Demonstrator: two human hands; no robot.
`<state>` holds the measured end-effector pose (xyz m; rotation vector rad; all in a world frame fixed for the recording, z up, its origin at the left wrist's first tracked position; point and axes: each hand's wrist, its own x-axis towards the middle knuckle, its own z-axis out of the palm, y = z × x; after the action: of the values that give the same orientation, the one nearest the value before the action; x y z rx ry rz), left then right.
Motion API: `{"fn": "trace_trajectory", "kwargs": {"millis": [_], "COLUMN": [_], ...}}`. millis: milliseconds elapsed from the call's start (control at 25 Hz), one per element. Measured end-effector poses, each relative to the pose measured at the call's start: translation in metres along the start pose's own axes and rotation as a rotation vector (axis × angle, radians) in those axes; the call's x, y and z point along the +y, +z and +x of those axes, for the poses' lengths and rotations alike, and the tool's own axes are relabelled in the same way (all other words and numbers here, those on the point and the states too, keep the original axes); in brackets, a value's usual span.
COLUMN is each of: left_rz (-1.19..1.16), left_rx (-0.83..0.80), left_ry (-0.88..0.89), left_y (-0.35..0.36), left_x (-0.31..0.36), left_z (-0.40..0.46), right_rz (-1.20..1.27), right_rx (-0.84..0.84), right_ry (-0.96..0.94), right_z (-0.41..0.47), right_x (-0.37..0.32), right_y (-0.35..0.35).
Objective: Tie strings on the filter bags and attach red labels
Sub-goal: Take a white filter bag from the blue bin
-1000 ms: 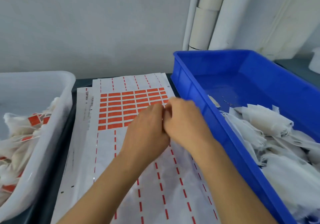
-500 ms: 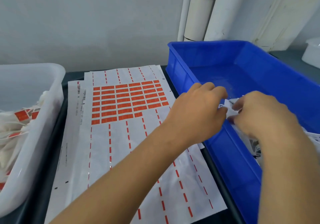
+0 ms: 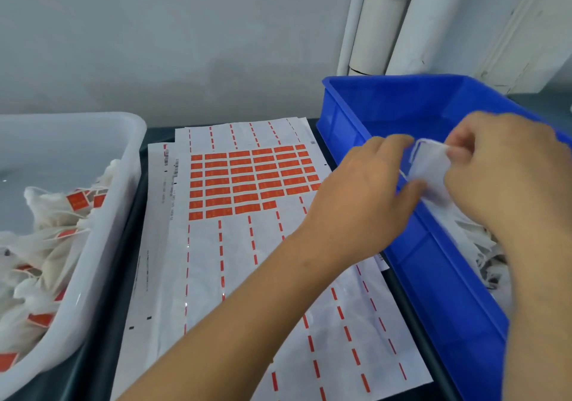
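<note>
So the label sheet (image 3: 247,246) is lying flat on the dark tabletop (image 3: 102,338) nearest the viewer, most of its rows already peeled down to red dashes, with a block of red labels (image 3: 250,181) left higher up. Half a second back both hands were already at the blue bin, and a second back they were pinched together over that label block, so a fresh cycle looks to have been started: one bag finished, the next one fetched.

A bit further out, a white filter bag (image 3: 430,168) is being held up over the near wall of the blue bin (image 3: 433,264). It's pinched at its lower left edge by the left hand (image 3: 365,202), fingers curled in on it, and gripped at the top right by the right hand (image 3: 507,177). A thin string (image 3: 413,150) can be seen looping along the bag's upper left edge. Whether it's knotted yet can't be told, too blurry.

More untied bags (image 3: 464,236) are piled in the bin under the right wrist.

Off to the left, the white tub (image 3: 123,190) is loaded with finished bags (image 3: 52,215) carrying red tags. Tying probably comes next, then a label.
</note>
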<state>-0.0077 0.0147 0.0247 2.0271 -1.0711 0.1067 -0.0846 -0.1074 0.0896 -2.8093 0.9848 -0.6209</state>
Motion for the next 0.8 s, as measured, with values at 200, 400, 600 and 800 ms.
{"fn": "trace_trajectory", "kwargs": {"millis": [200, 400, 600, 800], "left_rz": [-0.298, -0.326, -0.395, -0.541], "left_rx": [0.218, 0.344, 0.398, 0.442], "left_ry": [-0.082, -0.249, -0.509, -0.555], "left_y": [-0.032, -0.048, -0.048, -0.05], "left_x": [-0.026, -0.077, -0.119, -0.127], "left_z": [-0.018, -0.063, -0.102, -0.106], "right_rz": [0.304, 0.668, 0.731, 0.966], "right_rx": [0.025, -0.22, -0.463, -0.438], "right_ry": [-0.375, -0.454, -0.373, -0.271], "right_z": [-0.011, -0.023, -0.043, -0.051], "right_x": [-0.049, -0.081, -0.086, -0.092], "right_y": [-0.002, 0.056, 0.131, 0.155]}}
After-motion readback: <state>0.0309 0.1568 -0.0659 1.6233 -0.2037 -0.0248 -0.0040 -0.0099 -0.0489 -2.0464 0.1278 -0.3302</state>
